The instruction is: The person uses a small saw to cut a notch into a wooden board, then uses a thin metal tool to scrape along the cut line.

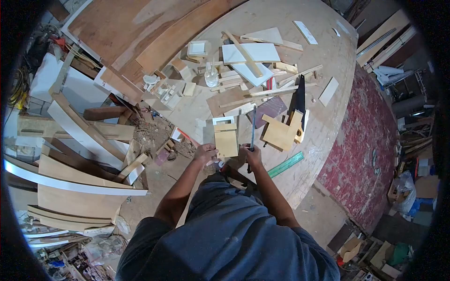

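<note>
A small pale wooden board (pixel 226 143) lies near the table's front edge, with a white-framed piece (pixel 223 120) at its far end. My left hand (pixel 205 153) pinches the board's lower left edge. On the board's right side, my right hand (pixel 253 156) is closed around a thin dark tool with a long narrow blade (pixel 253 125) that points away from me. Whether the right fingers also touch the board cannot be made out. Further right lie a light wooden block piece (pixel 280 133) and a green ruler (pixel 286 165).
On the table (pixel 197 114) are a black handsaw (pixel 299 100), a glass jar (pixel 211 76), white panels (pixel 251 53), a purple sheet (pixel 271 111) and wood strips. Curved wooden pieces (pixel 84 129) crowd the left. A red board (pixel 363 145) stands beyond the table's right edge.
</note>
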The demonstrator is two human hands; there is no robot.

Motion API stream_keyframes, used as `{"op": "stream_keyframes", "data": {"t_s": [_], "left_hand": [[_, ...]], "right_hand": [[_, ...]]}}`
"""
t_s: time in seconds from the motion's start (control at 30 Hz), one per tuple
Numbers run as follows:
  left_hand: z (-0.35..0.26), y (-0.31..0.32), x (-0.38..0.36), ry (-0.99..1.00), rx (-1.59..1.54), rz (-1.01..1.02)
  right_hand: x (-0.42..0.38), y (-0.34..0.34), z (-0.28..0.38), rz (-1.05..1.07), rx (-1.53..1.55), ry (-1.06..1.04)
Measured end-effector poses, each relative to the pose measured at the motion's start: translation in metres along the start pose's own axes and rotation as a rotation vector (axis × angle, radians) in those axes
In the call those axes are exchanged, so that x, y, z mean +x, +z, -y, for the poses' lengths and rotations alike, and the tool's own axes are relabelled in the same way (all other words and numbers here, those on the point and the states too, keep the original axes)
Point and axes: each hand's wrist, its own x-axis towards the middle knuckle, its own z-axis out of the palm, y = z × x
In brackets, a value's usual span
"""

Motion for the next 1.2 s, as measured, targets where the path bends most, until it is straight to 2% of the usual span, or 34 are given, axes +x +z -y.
{"op": "stream_keyframes", "data": {"t_s": [0.03,0.07,0.1,0.2,0.27,0.3,0.37,0.57,0.8,0.87,1.0,1.07,1.13,1.2], "left_hand": [[0.003,-0.001,0.004,0.001,-0.064,0.027],[0.007,-0.003,0.007,0.001,-0.127,0.053],[0.007,-0.002,0.009,0.004,-0.133,0.051],[0.007,-0.003,0.011,-0.029,-0.045,-0.054],[0.001,-0.001,0.012,0.020,0.111,-0.160],[0.003,-0.002,0.016,0.016,0.106,-0.158],[0.007,-0.010,0.022,0.152,0.362,-0.226],[-0.001,-0.013,0.034,0.222,0.492,-0.270],[-0.012,-0.012,0.047,0.215,0.471,-0.239],[-0.015,-0.010,0.050,0.116,0.156,-0.221],[-0.017,-0.015,0.064,0.124,0.184,-0.261],[-0.021,-0.019,0.068,0.333,0.450,-0.323],[-0.025,-0.019,0.073,0.385,0.410,-0.366],[-0.027,-0.021,0.073,0.434,0.369,-0.407]], "right_hand": [[0.003,0.002,-0.006,0.035,0.048,-0.011],[0.005,0.001,-0.012,-0.023,-0.091,-0.020],[0.005,0.003,-0.013,-0.020,-0.096,-0.023],[-0.002,0.006,-0.013,0.080,-0.020,0.104],[-0.008,0.011,-0.006,0.081,0.024,0.114],[-0.010,0.013,-0.006,0.083,0.073,0.125],[-0.011,0.014,-0.006,0.107,0.128,0.126],[-0.007,0.015,-0.012,0.080,0.156,0.201],[0.000,0.009,-0.011,0.012,0.243,0.218],[0.001,0.011,-0.010,-0.008,0.254,0.217],[0.001,0.012,-0.009,-0.006,0.195,0.229],[0.000,0.009,-0.010,0.001,0.183,0.217],[-0.002,0.004,-0.008,0.080,0.161,0.153],[-0.008,-0.001,0.000,0.053,0.135,0.155]]}}
